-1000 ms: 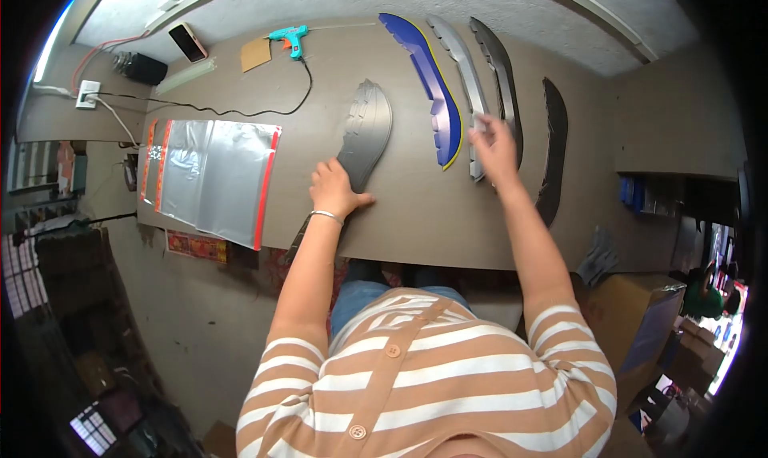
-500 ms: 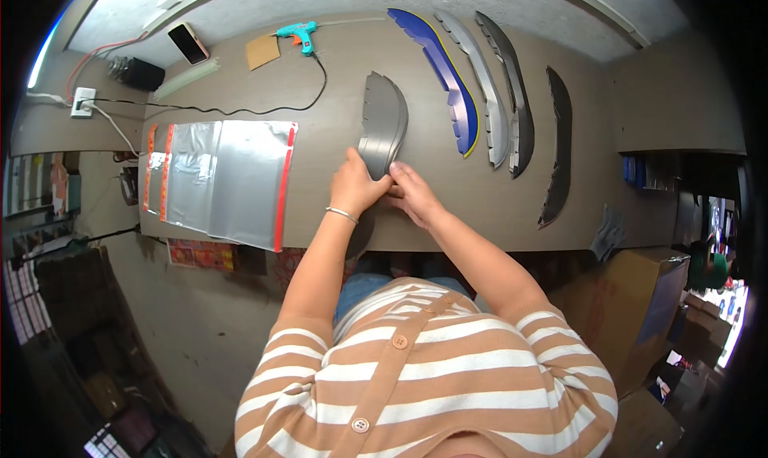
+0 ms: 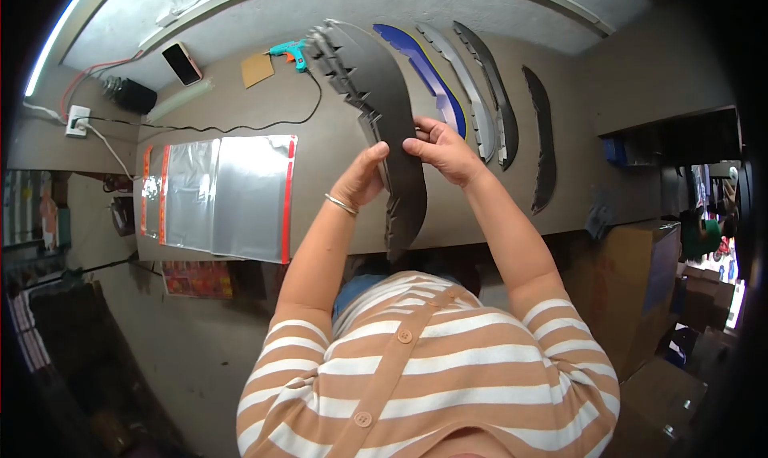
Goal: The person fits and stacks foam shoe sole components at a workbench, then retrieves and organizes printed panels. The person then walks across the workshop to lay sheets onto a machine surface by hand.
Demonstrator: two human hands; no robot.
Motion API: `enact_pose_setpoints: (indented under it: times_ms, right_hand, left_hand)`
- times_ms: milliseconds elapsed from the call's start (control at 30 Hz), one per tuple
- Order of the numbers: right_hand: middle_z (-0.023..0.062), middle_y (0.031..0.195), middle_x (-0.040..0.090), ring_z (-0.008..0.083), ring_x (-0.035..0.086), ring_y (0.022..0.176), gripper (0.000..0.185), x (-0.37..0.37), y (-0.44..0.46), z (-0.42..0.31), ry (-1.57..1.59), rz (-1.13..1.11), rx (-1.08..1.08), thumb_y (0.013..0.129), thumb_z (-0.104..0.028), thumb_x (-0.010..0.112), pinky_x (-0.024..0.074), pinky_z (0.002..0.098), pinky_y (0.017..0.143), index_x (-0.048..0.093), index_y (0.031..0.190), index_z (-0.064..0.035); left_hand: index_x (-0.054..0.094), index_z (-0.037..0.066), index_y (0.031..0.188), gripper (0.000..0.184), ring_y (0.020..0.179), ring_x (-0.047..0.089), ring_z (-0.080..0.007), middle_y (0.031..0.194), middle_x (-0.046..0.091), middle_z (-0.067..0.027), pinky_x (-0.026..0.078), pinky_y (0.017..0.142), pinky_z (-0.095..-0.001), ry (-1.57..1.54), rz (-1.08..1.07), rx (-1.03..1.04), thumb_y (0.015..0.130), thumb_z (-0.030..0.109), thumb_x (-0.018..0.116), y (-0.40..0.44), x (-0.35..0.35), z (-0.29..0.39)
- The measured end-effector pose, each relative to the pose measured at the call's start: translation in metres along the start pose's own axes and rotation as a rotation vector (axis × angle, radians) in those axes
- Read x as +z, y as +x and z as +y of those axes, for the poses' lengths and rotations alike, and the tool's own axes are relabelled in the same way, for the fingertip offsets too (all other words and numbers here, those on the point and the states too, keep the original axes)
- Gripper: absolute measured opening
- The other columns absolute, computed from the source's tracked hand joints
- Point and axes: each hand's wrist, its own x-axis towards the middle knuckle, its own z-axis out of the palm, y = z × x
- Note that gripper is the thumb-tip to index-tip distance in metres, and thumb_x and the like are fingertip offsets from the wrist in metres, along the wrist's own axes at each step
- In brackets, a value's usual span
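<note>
Dark notched piece [image 3: 388, 82] is up in both hands, just left of the blue piece [image 3: 426, 72]. Left hand [image 3: 362, 178] clamped on its notched edge; right hand [image 3: 450, 154] pinches the smooth edge, thumb on the face. Opposed mid-length grips probably balance it and stop twist. Grey piece [image 3: 466, 78] sits right of the blue piece, likely spaced for easy lifting; clear bags [image 3: 252, 194] well left, apparently out of the way.

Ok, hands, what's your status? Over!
Left hand, right hand: both gripping dark grey shoe sole. Sole: held above table. Nothing seems in the way; blue sole lies beyond right hand.
</note>
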Motion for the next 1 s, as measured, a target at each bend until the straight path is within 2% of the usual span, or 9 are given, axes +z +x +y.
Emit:
enact_pose_setpoints:
  times_ms: [67,133,167,267,300,467,533,767,1000]
  right_hand:
    - [0.0041,0.104,0.061,0.0097,0.058,0.085,0.039,0.004,-0.006,-0.014,-0.117,-0.002,0.037,0.082,-0.016,0.069,0.0504,0.0259,0.075,0.050,0.115,-0.0036]
    - [0.0026,0.094,0.061,0.0082,0.055,0.078,0.038,0.017,-0.018,-0.018,-0.648,0.313,-0.443,0.077,-0.016,0.074,0.0472,0.0225,0.071,0.053,0.106,-0.0040]
    - [0.0023,0.088,0.057,0.0082,0.054,0.076,0.038,0.022,-0.026,-0.027,-0.714,0.351,-0.488,0.072,-0.017,0.079,0.0442,0.0216,0.069,0.053,0.098,-0.0039]
    - [0.0004,0.087,0.052,0.0077,0.052,0.077,0.036,0.008,-0.029,-0.022,-0.799,0.396,-0.470,0.072,-0.019,0.079,0.0433,0.0226,0.071,0.054,0.094,-0.0049]
    - [-0.0002,0.092,0.050,0.0070,0.049,0.079,0.040,0.004,-0.028,-0.019,-0.483,0.356,-0.261,0.071,-0.019,0.080,0.0427,0.0232,0.074,0.053,0.096,-0.0058]
    - [-0.0012,0.088,0.050,0.0064,0.049,0.073,0.043,-0.001,-0.025,0.006,-0.542,0.349,-0.257,0.072,-0.019,0.080,0.0438,0.0211,0.072,0.051,0.101,-0.0053]
    - [0.0001,0.088,0.054,0.0073,0.053,0.075,0.038,-0.002,-0.023,0.010,-0.312,0.281,-0.157,0.072,-0.016,0.079,0.0460,0.0215,0.071,0.053,0.099,-0.0045]
    - [0.0083,0.092,0.067,0.0124,0.062,0.076,0.028,-0.019,-0.021,0.017,-0.202,0.304,0.001,0.081,-0.014,0.070,0.0498,0.0243,0.072,0.061,0.104,0.0005]
    - [0.0086,0.094,0.065,0.0141,0.063,0.080,0.025,-0.005,-0.022,0.010,0.163,0.238,-0.024,0.083,-0.013,0.068,0.0530,0.0267,0.073,0.061,0.104,-0.0002]
  left_hand:
    - [0.031,0.003,0.137,0.071,0.117,0.050,-0.0273,0.130,0.047,-0.0163,0.042,0.098,-0.0440,-0.090,-0.132,0.040,0.081,0.036,0.057,0.002,0.029,0.001]
    - [0.040,0.002,0.131,0.057,0.113,0.053,-0.0275,0.123,0.054,-0.0154,0.041,0.099,-0.0430,-0.290,-0.082,0.170,0.081,0.026,0.053,0.000,0.051,0.007]
    - [0.045,-0.001,0.126,0.049,0.109,0.056,-0.0278,0.120,0.055,-0.0172,0.045,0.096,-0.0416,-0.299,-0.058,0.179,0.081,0.018,0.047,-0.002,0.057,0.010]
    - [0.043,-0.005,0.127,0.054,0.112,0.054,-0.0295,0.126,0.051,-0.0185,0.042,0.098,-0.0427,-0.086,0.023,0.167,0.082,0.024,0.047,0.005,0.034,-0.001]
    - [0.049,-0.009,0.119,0.046,0.106,0.057,-0.0286,0.118,0.057,-0.0184,0.046,0.094,-0.0409,-0.106,0.118,0.215,0.083,0.020,0.047,0.005,0.045,0.002]
    - [0.055,-0.006,0.103,0.027,0.081,0.065,-0.0240,0.095,0.062,-0.0149,0.057,0.072,-0.0355,-0.091,0.348,0.237,0.082,0.010,0.054,0.007,0.039,-0.016]
    - [0.056,-0.005,0.099,0.023,0.077,0.065,-0.0229,0.091,0.062,-0.0129,0.058,0.068,-0.0348,-0.126,0.380,0.224,0.080,0.006,0.059,0.008,0.035,-0.021]
    - [0.056,-0.004,0.102,0.025,0.077,0.064,-0.0218,0.091,0.062,-0.0122,0.056,0.071,-0.0326,-0.142,0.383,0.234,0.079,0.005,0.061,0.001,0.027,-0.027]
    - [0.055,-0.005,0.106,0.029,0.085,0.064,-0.0219,0.095,0.062,-0.0135,0.055,0.074,-0.0321,-0.015,0.389,0.250,0.077,-0.001,0.059,-0.013,0.027,-0.020]
